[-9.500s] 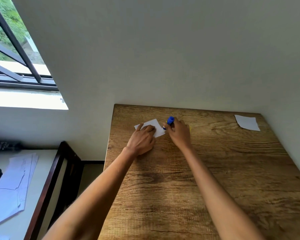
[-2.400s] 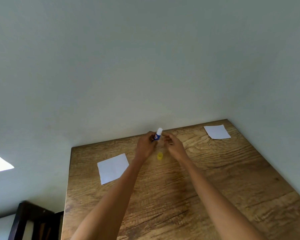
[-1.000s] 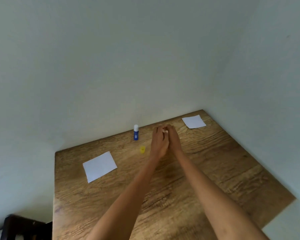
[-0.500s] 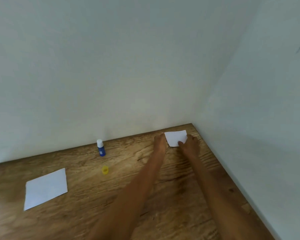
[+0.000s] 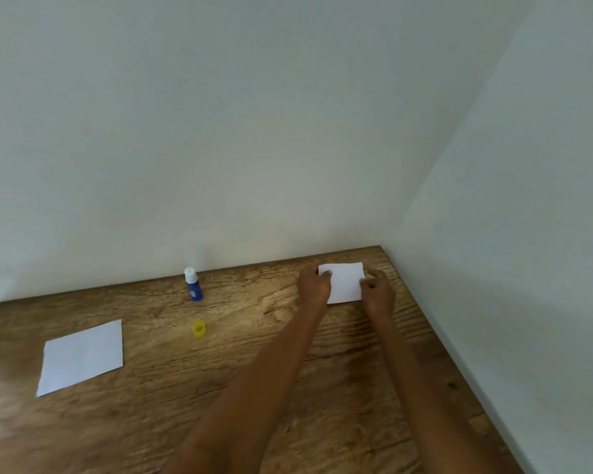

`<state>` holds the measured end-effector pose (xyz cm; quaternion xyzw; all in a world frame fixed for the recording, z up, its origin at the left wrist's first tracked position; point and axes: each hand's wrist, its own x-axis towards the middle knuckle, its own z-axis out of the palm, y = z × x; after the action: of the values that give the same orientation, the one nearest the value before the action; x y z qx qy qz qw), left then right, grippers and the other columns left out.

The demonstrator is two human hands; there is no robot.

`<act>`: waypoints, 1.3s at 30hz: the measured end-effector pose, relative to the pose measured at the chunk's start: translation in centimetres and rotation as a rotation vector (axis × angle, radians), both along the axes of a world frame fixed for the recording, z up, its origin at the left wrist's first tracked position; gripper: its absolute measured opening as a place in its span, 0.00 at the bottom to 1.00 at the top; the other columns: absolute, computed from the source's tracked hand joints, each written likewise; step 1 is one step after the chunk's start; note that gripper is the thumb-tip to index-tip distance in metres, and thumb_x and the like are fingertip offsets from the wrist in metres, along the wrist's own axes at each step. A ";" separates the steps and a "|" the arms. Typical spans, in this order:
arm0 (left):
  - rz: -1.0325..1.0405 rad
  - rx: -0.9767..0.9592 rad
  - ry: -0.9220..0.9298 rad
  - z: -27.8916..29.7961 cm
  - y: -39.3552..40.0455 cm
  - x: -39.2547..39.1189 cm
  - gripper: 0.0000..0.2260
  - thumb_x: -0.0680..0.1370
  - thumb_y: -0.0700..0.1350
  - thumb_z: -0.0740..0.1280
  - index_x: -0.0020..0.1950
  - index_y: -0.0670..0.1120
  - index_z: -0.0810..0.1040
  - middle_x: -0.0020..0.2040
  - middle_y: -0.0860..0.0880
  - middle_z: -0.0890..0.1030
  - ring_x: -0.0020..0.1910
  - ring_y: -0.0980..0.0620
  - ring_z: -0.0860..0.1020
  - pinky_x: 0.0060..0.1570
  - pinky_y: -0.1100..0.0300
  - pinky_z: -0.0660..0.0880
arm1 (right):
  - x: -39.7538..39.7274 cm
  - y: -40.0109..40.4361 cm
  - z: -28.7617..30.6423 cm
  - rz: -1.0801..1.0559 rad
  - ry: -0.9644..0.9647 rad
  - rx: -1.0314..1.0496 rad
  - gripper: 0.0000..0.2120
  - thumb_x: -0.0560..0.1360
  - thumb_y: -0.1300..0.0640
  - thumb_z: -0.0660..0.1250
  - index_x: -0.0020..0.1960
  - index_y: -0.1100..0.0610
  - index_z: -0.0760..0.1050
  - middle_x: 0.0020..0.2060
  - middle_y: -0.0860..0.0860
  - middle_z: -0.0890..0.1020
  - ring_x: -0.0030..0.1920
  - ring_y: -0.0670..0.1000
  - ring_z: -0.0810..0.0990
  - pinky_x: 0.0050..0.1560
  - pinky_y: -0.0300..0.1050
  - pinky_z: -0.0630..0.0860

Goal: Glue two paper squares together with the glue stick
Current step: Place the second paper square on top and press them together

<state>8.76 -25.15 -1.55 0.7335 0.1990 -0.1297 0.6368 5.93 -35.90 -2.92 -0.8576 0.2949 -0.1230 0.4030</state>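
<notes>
Two paper squares are on the wooden desk, well apart from each other. One square is in the far right corner of the desk, close to where the two walls meet, and both hands are on it. The left hand grips its left edge, fingers curled together with the tips pinching the far left corner of the sheet. The right hand holds the right edge, thumb and fingertips pinched on the paper near its far right corner. Whether the sheet lies flat or is lifted slightly off the wood cannot be told. The other square lies flat near the left edge of the desk, turned a little so that its corners point askew, with nothing touching it.

One glue stick stands upright along the far edge of the desk by the wall, blue in the body and white at the top, uncapped. One yellow cap sits on the wood just in front of it, apart from the stick and between the two squares.
</notes>
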 end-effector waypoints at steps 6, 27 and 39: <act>0.014 0.048 -0.191 0.8 5.3 -4.0 0.16 0.75 0.44 0.68 0.61 0.38 0.74 0.60 0.41 0.79 0.52 0.48 0.77 0.46 0.61 0.76 | -2.6 4.8 1.3 -0.062 -0.066 0.072 0.11 0.78 0.59 0.62 0.55 0.64 0.77 0.53 0.60 0.81 0.52 0.56 0.78 0.50 0.41 0.69; 0.226 0.123 -0.269 -1.0 34.8 -14.3 0.12 0.73 0.42 0.71 0.55 0.45 0.76 0.53 0.45 0.80 0.50 0.49 0.78 0.52 0.49 0.79 | -10.8 31.3 1.2 0.188 -0.025 0.174 0.10 0.75 0.59 0.66 0.55 0.61 0.78 0.52 0.55 0.82 0.51 0.53 0.79 0.51 0.44 0.74; 0.390 0.136 -0.259 -2.8 41.1 -11.6 0.10 0.76 0.39 0.65 0.57 0.40 0.79 0.56 0.42 0.81 0.50 0.50 0.77 0.52 0.50 0.79 | -8.5 36.4 -0.4 0.379 0.002 0.442 0.05 0.76 0.54 0.66 0.41 0.52 0.77 0.35 0.48 0.79 0.34 0.45 0.76 0.29 0.33 0.69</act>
<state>-2.88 15.93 -4.33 0.7330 0.2617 0.1045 0.6191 -2.52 0.54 -3.34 -0.7891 0.1492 0.0226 0.5955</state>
